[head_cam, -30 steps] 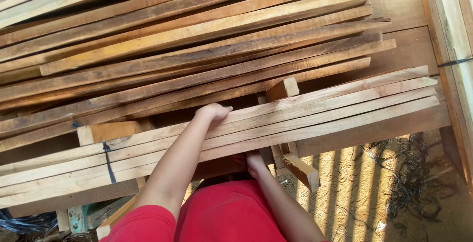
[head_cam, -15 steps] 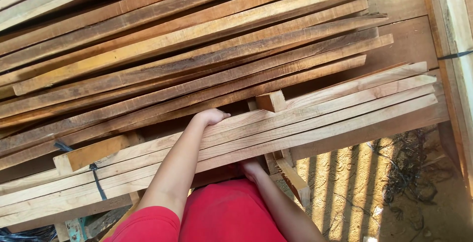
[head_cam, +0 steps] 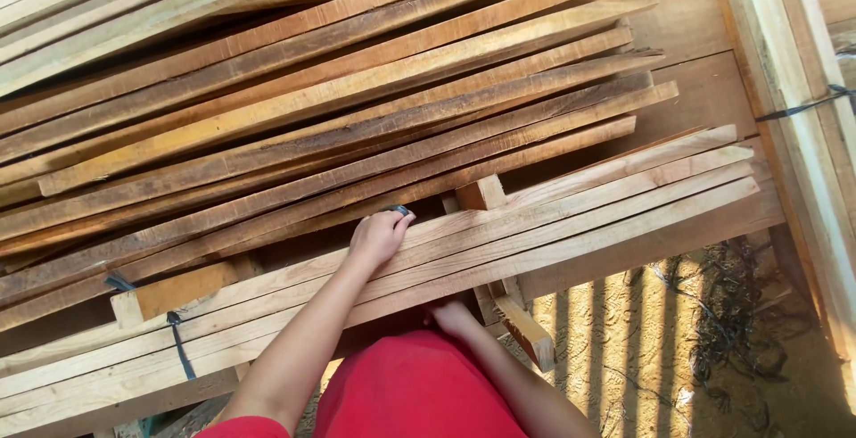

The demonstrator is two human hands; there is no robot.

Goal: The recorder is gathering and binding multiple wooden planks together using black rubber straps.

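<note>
Across the upper and middle part of the head view, a large stack of darker brown planks (head_cam: 339,108) is lying at a slant, its cut ends pointing toward the right. Below it, a bundle of paler slats (head_cam: 571,215) is running in the same direction, nearest the person and touching the underside of the darker stack's front edge. At the right edge, a pale timber post (head_cam: 785,72) is standing beside both piles, crossed by a dark strap. Under the slats' right end, sandy ground (head_cam: 642,331) is showing bands of sunlight. A short wooden block (head_cam: 176,288) is resting on the slats at the left, with a dark band (head_cam: 178,349) wrapping the slats just beside it; a smaller block (head_cam: 481,194) is sitting at the far edge of the slats near the middle. The left hand (head_cam: 379,235) is lying palm down on the top of the slats, its fingers held together and curling over the far edge. The right hand (head_cam: 453,316) is reaching under the near edge of the same slats; its fingers are hidden beneath the wood, so their position cannot be told.
</note>
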